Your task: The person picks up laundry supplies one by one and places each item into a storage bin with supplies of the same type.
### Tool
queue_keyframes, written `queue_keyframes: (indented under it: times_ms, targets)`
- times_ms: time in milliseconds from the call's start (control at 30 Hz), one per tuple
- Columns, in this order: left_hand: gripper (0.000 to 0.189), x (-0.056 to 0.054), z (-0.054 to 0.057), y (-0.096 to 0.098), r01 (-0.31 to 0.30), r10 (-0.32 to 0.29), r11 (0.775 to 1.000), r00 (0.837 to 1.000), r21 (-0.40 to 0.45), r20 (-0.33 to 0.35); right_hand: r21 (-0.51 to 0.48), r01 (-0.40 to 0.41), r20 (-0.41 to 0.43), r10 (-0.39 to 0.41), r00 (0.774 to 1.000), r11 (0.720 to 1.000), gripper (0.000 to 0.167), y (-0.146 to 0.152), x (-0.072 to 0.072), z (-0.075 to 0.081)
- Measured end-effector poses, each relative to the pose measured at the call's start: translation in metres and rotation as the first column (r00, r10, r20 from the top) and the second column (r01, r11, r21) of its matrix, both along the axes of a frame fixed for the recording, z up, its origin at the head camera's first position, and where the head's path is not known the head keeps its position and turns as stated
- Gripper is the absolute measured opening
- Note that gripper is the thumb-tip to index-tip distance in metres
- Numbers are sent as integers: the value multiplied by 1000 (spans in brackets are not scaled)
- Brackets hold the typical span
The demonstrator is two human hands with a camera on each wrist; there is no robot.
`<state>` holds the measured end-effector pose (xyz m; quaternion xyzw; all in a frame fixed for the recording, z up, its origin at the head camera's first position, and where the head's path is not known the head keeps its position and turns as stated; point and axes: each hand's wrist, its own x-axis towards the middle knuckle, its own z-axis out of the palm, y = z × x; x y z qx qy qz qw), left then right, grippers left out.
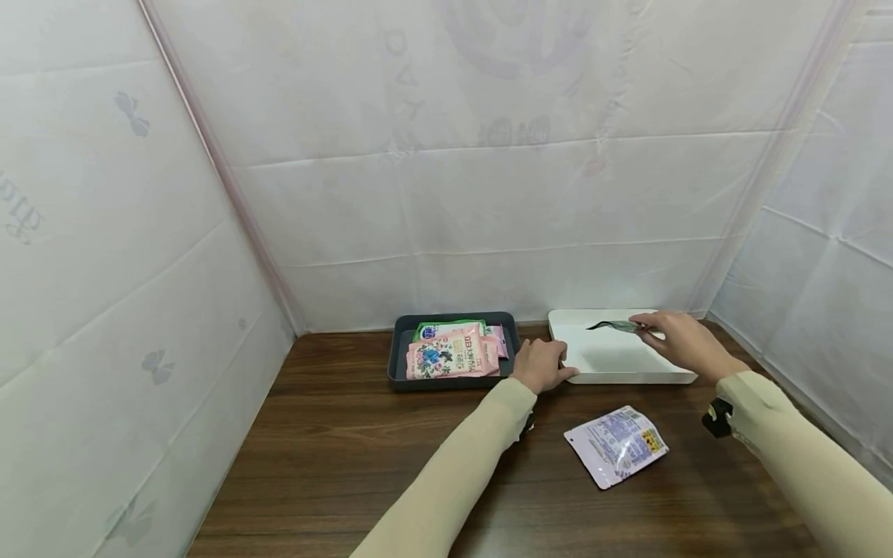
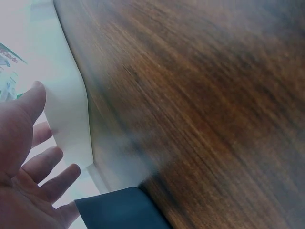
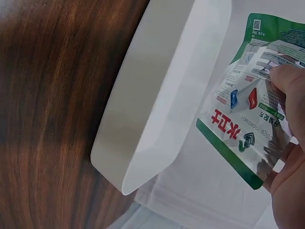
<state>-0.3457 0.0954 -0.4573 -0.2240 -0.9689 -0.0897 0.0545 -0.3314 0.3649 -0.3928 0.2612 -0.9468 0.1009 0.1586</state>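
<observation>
My right hand pinches a green-and-silver pouch between thumb and fingers, holding it above the white tray. Red and blue pod pictures show on the pouch in the right wrist view; from the head view it is nearly edge-on. Between the two trays is my left hand, at the white tray's left front corner. Its fingers are spread and loosely bent beside the tray wall; whether they touch it is hard to tell. On the table in front lies a pale purple pouch.
A dark grey tray stands left of the white one, holding a pink floral pouch over a green-edged pouch and other packets. White sheeting rises behind and on both sides of the brown wooden table.
</observation>
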Motion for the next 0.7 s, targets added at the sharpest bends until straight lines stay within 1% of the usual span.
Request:
queue_keyframes:
  times_ms: [300, 400, 500, 700]
  targets:
    - [34, 1, 2, -2, -12, 12, 1000, 1000, -3, 1, 15, 54, 40, -54, 998, 998, 29, -6, -12, -5]
    - [34, 2, 3, -1, -12, 12, 1000, 1000, -6, 4, 25, 70, 42, -71, 997, 997, 29, -9, -14, -7]
    - [34, 3, 2, -1, -12, 12, 1000, 1000, -5, 6, 36, 76, 18, -77, 997, 996, 29, -12, -17, -9]
    - [33, 4, 2, -1, -11, 11, 1000, 1000, 0, 0, 61, 64, -82, -59, 995, 996, 28, -13, -22, -16]
